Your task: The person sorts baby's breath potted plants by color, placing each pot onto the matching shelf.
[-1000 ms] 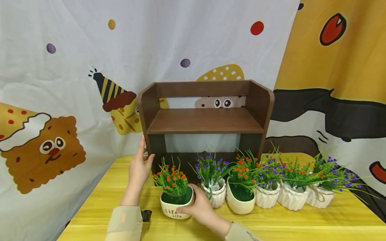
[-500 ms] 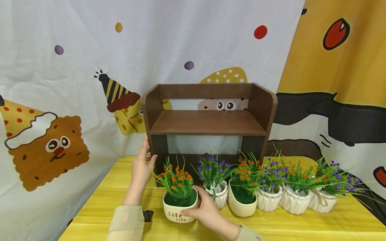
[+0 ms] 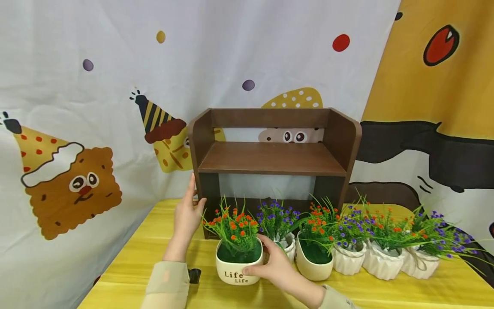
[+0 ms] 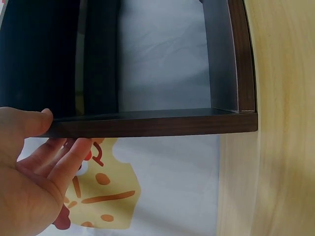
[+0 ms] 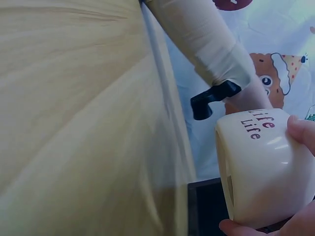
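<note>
My right hand (image 3: pixel 275 268) grips a cream flower pot (image 3: pixel 237 268) lettered "Life", with orange artificial flowers (image 3: pixel 235 227). Thumb across its front, fingers around its right side. In the right wrist view the pot (image 5: pixel 266 167) appears raised, its base apart from the yellow table (image 5: pixel 98 123). My left hand (image 3: pixel 187 219) holds the left side panel of a dark brown two-tier shelf (image 3: pixel 270 156). In the left wrist view, the thumb of this hand (image 4: pixel 34 172) lies on one side of the panel (image 4: pixel 157 125) and the fingers on the other.
Right of the held pot stands a row: a white pot with purple flowers (image 3: pixel 278 219), a cream oval pot (image 3: pixel 314 264), and several white pleated pots (image 3: pixel 349 259) with purple or orange flowers. A printed cloth (image 3: pixel 115 107) hangs behind the wooden table (image 3: pixel 127 266).
The whole scene shifts rightward in the head view as the camera turns slightly. My right hand and the held pot move a little closer to the neighbouring white pot. The left hand keeps its hold.
</note>
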{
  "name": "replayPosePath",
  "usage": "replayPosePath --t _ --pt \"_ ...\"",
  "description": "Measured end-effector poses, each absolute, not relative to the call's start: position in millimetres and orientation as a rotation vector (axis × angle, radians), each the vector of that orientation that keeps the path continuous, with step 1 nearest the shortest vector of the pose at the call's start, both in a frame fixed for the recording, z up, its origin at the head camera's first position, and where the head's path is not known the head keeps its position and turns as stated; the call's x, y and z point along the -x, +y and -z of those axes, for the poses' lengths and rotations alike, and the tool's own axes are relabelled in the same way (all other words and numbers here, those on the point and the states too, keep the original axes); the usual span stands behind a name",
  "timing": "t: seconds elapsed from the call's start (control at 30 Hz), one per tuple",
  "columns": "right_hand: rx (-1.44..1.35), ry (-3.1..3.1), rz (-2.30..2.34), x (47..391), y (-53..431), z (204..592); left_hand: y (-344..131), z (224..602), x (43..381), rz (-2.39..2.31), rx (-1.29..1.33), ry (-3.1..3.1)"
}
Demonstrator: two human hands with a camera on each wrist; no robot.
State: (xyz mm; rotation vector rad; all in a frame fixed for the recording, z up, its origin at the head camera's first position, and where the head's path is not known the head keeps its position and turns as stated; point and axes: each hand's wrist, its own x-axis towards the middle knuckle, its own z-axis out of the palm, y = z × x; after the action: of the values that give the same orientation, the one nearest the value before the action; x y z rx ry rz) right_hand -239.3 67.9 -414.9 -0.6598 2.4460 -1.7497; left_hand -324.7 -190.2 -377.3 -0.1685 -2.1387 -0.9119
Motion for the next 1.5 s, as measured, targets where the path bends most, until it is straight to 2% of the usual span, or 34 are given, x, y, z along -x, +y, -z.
replayPosePath --t 0.3,1.5 --pt "0.704 2.425 1.723 237 68 397 -189 379 322 0.854 0.086 -2.157" --pt "0.737 2.303 1.825 237 97 341 -186 386 325 0.867 0.144 -2.133"
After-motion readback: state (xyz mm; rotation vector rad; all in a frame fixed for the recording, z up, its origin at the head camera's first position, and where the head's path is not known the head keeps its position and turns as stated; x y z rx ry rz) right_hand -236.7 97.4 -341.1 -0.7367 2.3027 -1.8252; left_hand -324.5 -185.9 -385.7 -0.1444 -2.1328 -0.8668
